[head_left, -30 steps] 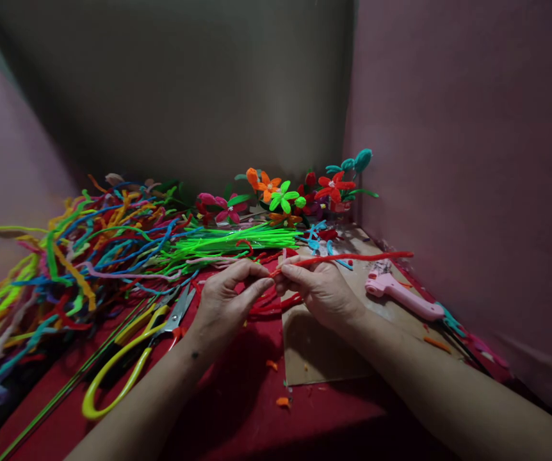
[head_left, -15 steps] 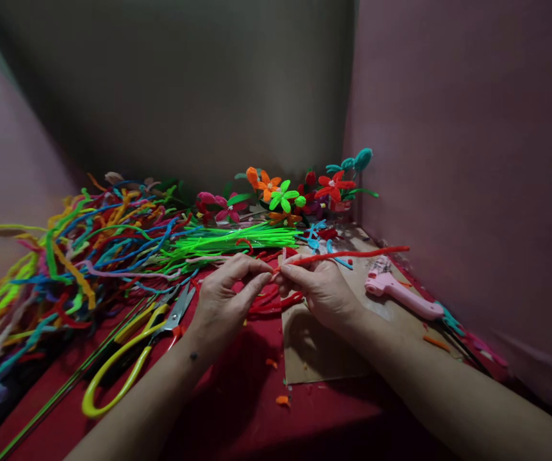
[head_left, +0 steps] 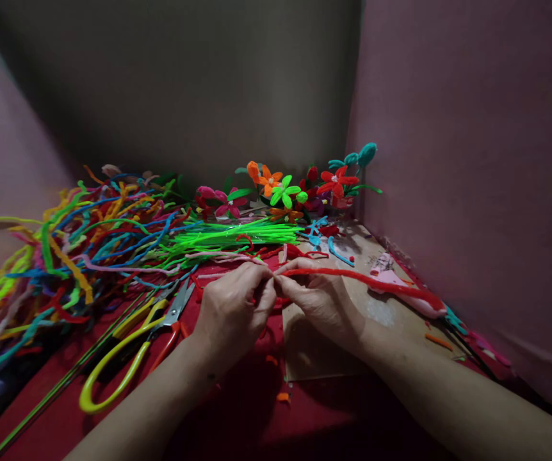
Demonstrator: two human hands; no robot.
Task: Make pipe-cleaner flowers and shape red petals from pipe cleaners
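A long red pipe cleaner (head_left: 362,276) is pinched between my hands and stretches out to the right, over a pink glue gun (head_left: 420,304). My left hand (head_left: 237,301) is closed, thumb against curled fingers, at the near end of it. My right hand (head_left: 321,298) grips the same end between thumb and fingertips, touching the left fingertips. What the fingers do with the very end is hidden. Beneath the right hand lies a piece of cardboard (head_left: 321,358). More red pipe cleaners lie behind the hands.
Yellow-handled scissors (head_left: 134,371) lie left of my left forearm. A tangled heap of coloured pipe cleaners (head_left: 107,237) spreads at the left, beside a green bundle (head_left: 237,234). Several pipe-cleaner flowers (head_left: 283,192) stand at the back. Orange scraps (head_left: 283,397) dot the red cloth (head_left: 237,416).
The red pipe cleaner's free end has swung toward me and farther right, now crossing the glue gun. My hands have drawn closer together and a little lower, the left wrist turning.
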